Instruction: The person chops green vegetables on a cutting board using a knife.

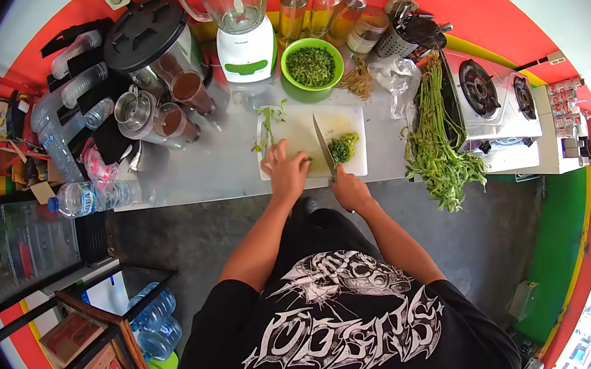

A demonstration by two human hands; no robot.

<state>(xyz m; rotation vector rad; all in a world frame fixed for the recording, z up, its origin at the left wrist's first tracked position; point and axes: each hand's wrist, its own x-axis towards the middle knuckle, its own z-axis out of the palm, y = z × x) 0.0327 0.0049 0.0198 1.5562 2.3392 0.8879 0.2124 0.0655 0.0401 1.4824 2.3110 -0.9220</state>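
A: So what's on the white cutting board (304,138)?
B: One little heap of chopped greens (343,147) on the right side, plus some loose leafy sprigs (270,117) on the left. One knife (322,140), held in the right hand (351,189), fingers closed round the mostly hidden handle. Left hand (287,171) is on the board, fingers bent and a bit apart; can't tell if it's pinching anything.
A: And the containers?
B: Green bowl (310,96) behind the board, piled with more cut greens (311,67). Three pump bottles (293,9) with yellowish liquid, two cups (190,88) of something brown, and one holder (395,44) crammed with utensils, too jumbled to count. The blender (244,45) has its lid cut off by the top edge.
A: Big leafy bunch (445,127)?
B: Just one, right of the board, leaves hanging over the counter edge.
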